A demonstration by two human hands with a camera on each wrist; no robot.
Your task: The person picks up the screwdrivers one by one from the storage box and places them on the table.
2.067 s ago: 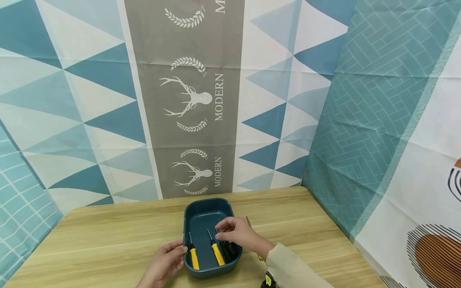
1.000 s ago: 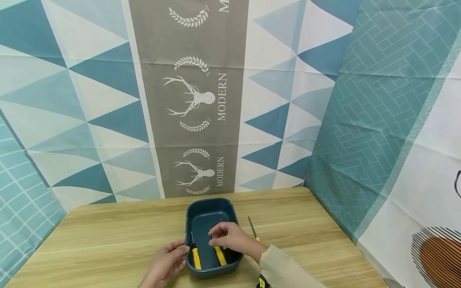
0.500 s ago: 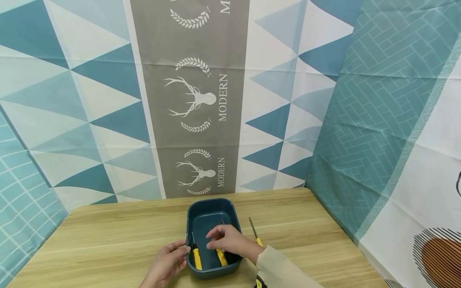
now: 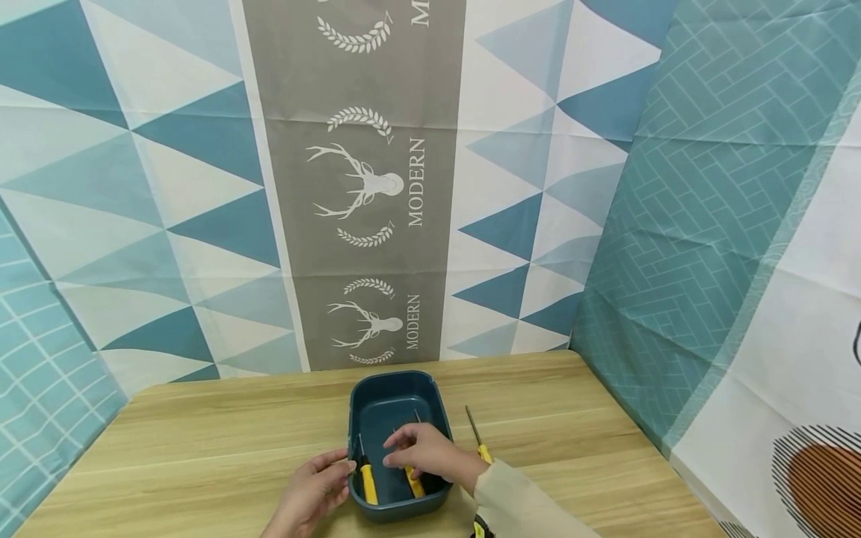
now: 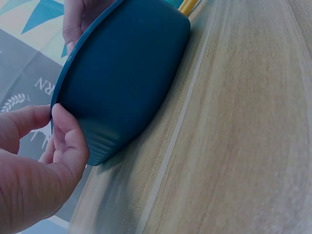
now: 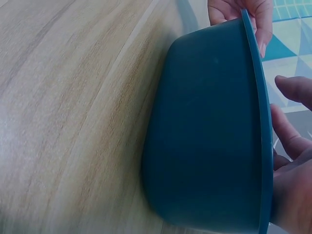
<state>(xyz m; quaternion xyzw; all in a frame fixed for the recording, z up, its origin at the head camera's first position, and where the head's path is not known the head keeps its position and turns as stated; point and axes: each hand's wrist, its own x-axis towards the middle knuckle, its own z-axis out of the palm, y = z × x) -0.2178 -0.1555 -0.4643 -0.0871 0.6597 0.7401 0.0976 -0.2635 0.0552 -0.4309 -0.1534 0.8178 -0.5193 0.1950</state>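
Note:
A dark blue tray [image 4: 393, 514] stands on the table with several screwdrivers in it. My left hand [image 4: 312, 486] pinches its left rim between thumb and fingers, clearly seen in the left wrist view. Along the tray's left side lies a yellow-handled screwdriver [image 4: 368, 483]. Over the right part hovers my right hand [image 4: 430, 452], thumb and forefinger apart; the right wrist view shows these fingers [image 6: 287, 134] at the rim, others hidden behind it. Another yellow screwdriver [image 4: 414, 484] lies partly beneath this hand. Dark handles on that side are mostly covered.
Right of the tray, a longer yellow-handled screwdriver [image 4: 474, 430] lies on the wooden table [image 4: 235, 441], partly behind the right forearm. A black and yellow object [image 4: 481, 527] shows by the sleeve at the bottom edge. A patterned cloth [image 4: 363, 179] hangs behind the table.
The right hand has shifted slightly left and toward me over the tray, uncovering more of the screwdriver on the table. The left hand keeps its grip. The head view has turned a little.

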